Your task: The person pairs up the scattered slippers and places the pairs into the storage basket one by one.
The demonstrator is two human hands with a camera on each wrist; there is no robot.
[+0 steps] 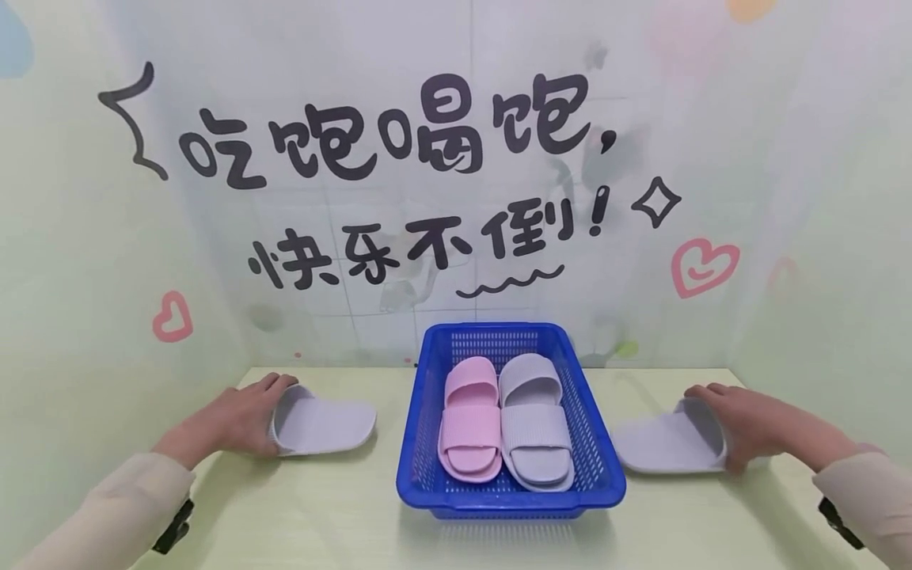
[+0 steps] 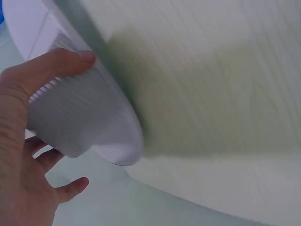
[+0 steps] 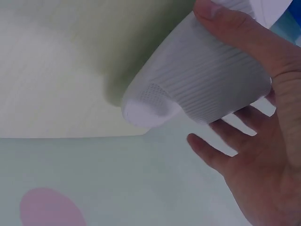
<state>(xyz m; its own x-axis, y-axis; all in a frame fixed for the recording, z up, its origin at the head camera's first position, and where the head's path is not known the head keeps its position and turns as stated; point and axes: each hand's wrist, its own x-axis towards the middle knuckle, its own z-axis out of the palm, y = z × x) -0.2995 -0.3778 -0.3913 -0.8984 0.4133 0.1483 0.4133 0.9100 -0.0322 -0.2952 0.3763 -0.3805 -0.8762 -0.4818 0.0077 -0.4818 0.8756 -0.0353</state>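
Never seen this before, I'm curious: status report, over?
Left fingers gripping gray slipper. Right fingers gripping second gray slipper. Blue basket between them, holding pink and gray slippers. No obstruction visible.

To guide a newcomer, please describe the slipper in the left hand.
Find the blue, rectangular, perforated plastic basket. Left of it, the bare left hand holds the pale-grey, ribbed-strap slipper; its grey lookalikes are in the right hand and basket.

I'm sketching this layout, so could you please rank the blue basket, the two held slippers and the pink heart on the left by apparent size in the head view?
1. Blue basket
2. Slipper in left hand and slipper in right hand: too alike to rank
3. Pink heart
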